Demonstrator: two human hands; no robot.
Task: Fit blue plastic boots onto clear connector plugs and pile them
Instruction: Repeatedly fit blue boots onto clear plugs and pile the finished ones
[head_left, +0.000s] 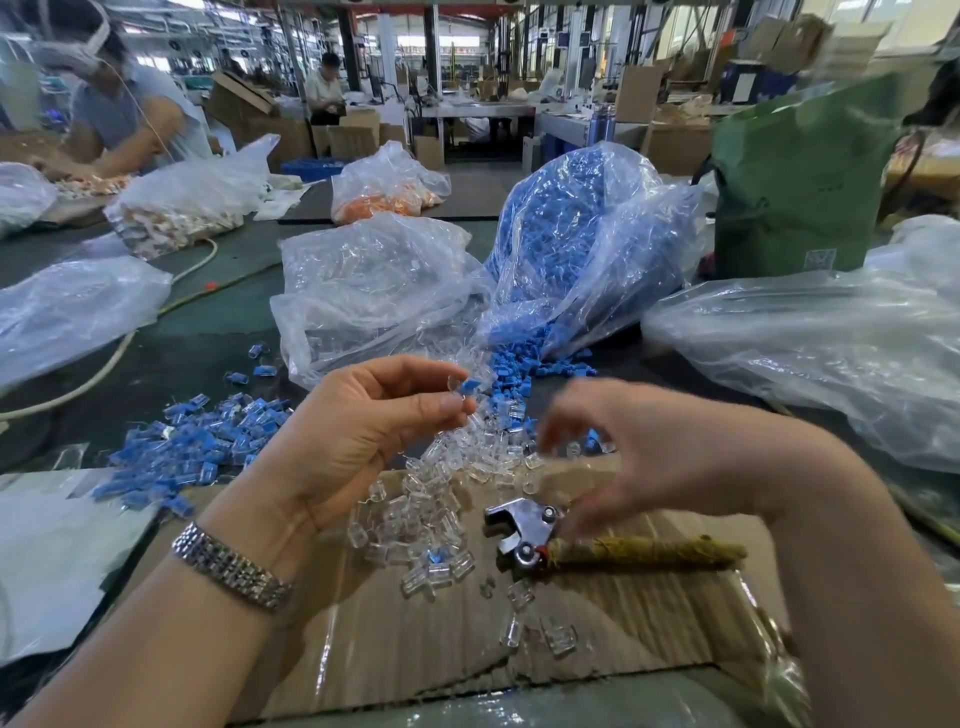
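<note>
My left hand (374, 431) is raised palm up and pinches a clear connector plug with a blue boot (465, 387) between thumb and fingertips. My right hand (639, 447) is blurred, fingers curled down over the loose clear plugs (415, 514) on the cardboard; whether it holds anything I cannot tell. A pile of fitted blue-and-clear pieces (192, 447) lies to the left. Loose blue boots (519, 374) spill from the blue-filled bag (571, 228). A bag of clear plugs (374, 291) lies beside it.
Metal pliers with a tape-wrapped handle (597, 540) lie on the cardboard sheet (623, 623). Clear plastic bags (810, 343) sit right and left (72, 312). A green bag (800, 176) stands at back right. Another person (130, 114) works at far left.
</note>
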